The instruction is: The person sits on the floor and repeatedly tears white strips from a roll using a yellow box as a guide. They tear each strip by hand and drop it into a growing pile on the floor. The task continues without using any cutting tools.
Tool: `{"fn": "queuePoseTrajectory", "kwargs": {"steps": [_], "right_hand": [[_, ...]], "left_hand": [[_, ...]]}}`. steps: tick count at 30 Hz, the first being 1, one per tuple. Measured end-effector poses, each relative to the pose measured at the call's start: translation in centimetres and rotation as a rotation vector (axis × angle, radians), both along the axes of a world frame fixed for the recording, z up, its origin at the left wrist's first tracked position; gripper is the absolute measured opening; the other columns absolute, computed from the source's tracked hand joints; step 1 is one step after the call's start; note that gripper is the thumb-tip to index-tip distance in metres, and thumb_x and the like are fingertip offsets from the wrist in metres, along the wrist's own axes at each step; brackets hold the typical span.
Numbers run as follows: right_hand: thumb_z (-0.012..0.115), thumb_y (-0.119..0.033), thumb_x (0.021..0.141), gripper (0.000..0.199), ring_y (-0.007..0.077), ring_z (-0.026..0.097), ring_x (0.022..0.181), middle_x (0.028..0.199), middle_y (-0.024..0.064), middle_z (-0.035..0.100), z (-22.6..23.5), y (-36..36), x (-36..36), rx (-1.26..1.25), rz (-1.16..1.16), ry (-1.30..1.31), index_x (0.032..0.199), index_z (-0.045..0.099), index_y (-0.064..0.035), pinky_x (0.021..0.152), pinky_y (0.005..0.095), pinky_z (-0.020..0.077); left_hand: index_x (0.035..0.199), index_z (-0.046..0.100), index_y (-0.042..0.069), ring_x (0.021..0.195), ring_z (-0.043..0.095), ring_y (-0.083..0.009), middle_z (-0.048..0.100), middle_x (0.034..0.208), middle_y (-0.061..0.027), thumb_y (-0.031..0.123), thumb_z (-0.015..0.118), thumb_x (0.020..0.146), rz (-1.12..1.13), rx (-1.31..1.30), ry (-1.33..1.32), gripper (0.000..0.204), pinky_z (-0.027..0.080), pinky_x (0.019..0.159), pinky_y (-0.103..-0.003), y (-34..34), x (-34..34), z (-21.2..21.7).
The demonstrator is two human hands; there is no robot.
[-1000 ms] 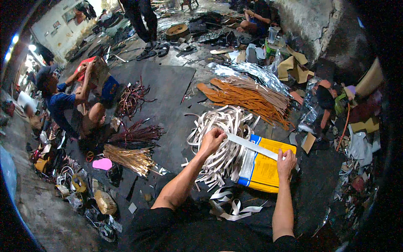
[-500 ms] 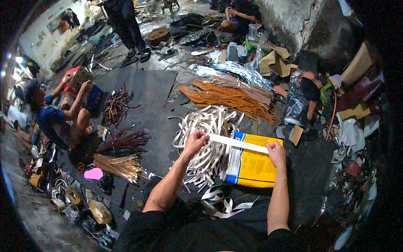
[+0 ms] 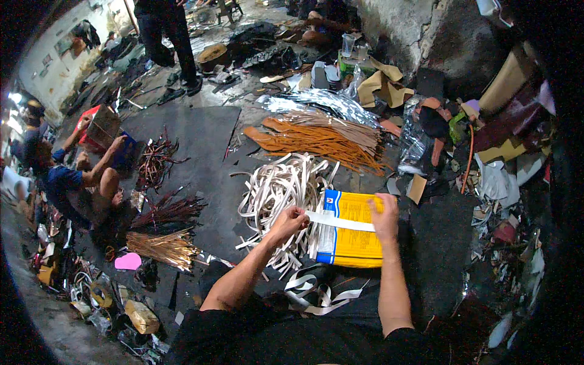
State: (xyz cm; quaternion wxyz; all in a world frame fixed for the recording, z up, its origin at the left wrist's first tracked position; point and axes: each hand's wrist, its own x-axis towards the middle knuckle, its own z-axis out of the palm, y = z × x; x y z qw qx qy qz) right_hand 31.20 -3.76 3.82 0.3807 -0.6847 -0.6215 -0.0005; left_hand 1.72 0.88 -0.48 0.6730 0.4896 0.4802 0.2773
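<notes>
A flat white strip (image 3: 340,223) runs across a yellow and blue printed packet (image 3: 353,250). My left hand (image 3: 291,223) pinches the strip's left end between thumb and fingers, at the packet's left side. At the strip's other end is my right hand (image 3: 385,222), slightly blurred, its fingers raised and spread over the packet's right edge; the strip meets its palm side. A tangled heap of white strips (image 3: 267,191) lies beside the packet, partly behind my left hand. More curled white strips (image 3: 325,299) lie close to my body.
Orange-brown strips (image 3: 316,141) and silvery strips (image 3: 328,102) lie beyond the heap. Dark red strips (image 3: 170,212) and gold strips (image 3: 161,246) are at left, near a seated person (image 3: 67,176) holding a red box. Scraps cover the right side; another person (image 3: 167,39) stands far off.
My right hand has gone from pinching the strip to spread fingers. The strip sits lower over the packet, and my left hand is lower. The whole view has shifted slightly.
</notes>
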Motion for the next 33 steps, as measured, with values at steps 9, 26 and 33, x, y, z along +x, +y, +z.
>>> {"fn": "queuePoseTrajectory", "kwargs": {"steps": [9,26,33], "right_hand": [[0.057,-0.048,0.088,0.062,0.0368,0.041,0.123,0.132,0.0206,0.044,-3.4,0.0,-5.3,-0.094,0.082,-0.195,0.125,0.05,0.0015,0.104,0.0462,0.032],[0.068,-0.031,0.081,0.053,0.0368,0.043,0.12,0.127,0.0193,0.047,-3.1,0.2,-5.5,-0.108,0.035,-0.263,0.123,0.051,-0.002,0.102,0.0457,0.0347],[0.067,-0.033,0.082,0.053,0.0351,0.042,0.122,0.129,0.0177,0.046,-3.5,0.5,-5.9,-0.114,0.032,-0.256,0.124,0.051,-0.0033,0.102,0.0453,0.0345]], "left_hand": [[0.097,0.06,0.0,0.073,0.061,-0.0191,0.065,0.079,-0.0107,0.021,0.065,0.082,-0.087,0.319,0.219,0.026,0.048,0.067,-0.032,1.3,-2.0,-4.8],[0.101,0.062,0.005,0.069,0.063,-0.0305,0.064,0.074,-0.0162,0.027,0.064,0.083,-0.151,0.46,0.453,0.028,0.048,0.065,-0.041,0.4,-2.7,-0.8],[0.097,0.063,0.005,0.074,0.065,-0.0329,0.065,0.077,-0.0184,0.026,0.063,0.083,-0.131,0.536,0.451,0.025,0.049,0.067,-0.042,0.2,-2.8,-1.5]]}}
